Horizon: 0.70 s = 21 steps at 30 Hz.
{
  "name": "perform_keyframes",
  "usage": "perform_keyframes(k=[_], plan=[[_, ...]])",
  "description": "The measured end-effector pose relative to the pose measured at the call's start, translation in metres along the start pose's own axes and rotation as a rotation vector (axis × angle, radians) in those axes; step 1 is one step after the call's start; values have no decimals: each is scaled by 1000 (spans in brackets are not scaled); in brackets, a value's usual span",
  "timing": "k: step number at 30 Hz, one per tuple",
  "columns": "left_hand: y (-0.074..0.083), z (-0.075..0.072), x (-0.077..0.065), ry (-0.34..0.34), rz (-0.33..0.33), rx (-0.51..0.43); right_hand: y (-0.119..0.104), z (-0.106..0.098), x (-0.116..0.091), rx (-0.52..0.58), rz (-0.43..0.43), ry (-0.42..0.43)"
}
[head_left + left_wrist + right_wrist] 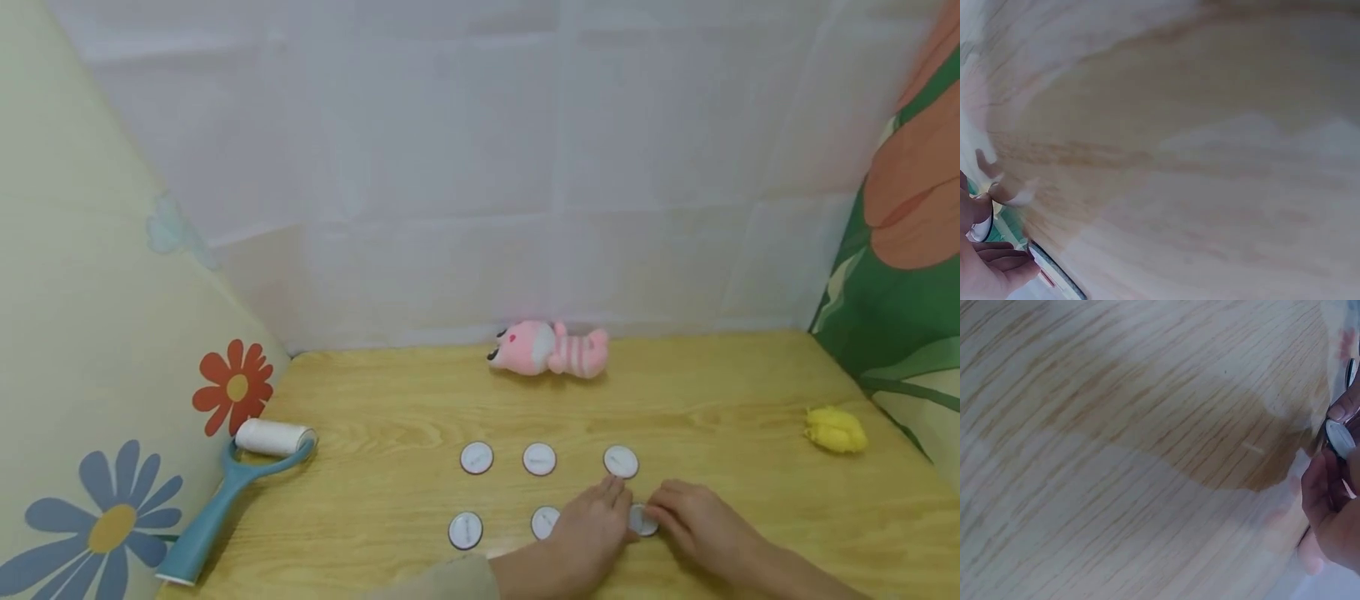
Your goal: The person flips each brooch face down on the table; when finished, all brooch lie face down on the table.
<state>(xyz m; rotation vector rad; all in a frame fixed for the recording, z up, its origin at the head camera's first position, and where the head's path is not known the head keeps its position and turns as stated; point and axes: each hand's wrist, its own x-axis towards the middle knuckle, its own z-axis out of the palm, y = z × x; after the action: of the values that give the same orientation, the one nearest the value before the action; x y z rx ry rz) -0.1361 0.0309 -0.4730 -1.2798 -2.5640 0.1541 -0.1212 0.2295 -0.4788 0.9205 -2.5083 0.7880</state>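
A round pin badge (642, 521), white back and clasp facing up, is between my two hands at the front right of the table. My right hand (701, 529) pinches its right edge with curled fingers. From the other side my left hand (588, 537) grips its left edge, fingers bent over it. In the right wrist view the badge (1340, 439) is tilted, with fingertips of both hands at its rim. Just behind the hands lies another badge (621, 461). One more badge (544, 522) is partly hidden by my left hand.
More face-down badges lie to the left, among them one badge (477, 457) and another (466, 530). A pink striped plush toy (551, 350) lies by the back wall. A lint roller (225, 500) is at the left, a yellow object (836, 430) at the right. Patterned side panels flank the table (375, 400).
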Motion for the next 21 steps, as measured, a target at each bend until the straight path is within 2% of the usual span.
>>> perform_keyframes(k=[6,9,15,21], plan=[[2,0,0,-20,-1,37,-2,-1,0,82,90,19],[2,0,1,-38,3,30,-2,-3,-1,89,105,7],[3,0,2,-56,20,46,0,-6,-6,-33,48,-35],[5,-2,4,-109,21,55,0,-6,-9,-132,56,-64]])
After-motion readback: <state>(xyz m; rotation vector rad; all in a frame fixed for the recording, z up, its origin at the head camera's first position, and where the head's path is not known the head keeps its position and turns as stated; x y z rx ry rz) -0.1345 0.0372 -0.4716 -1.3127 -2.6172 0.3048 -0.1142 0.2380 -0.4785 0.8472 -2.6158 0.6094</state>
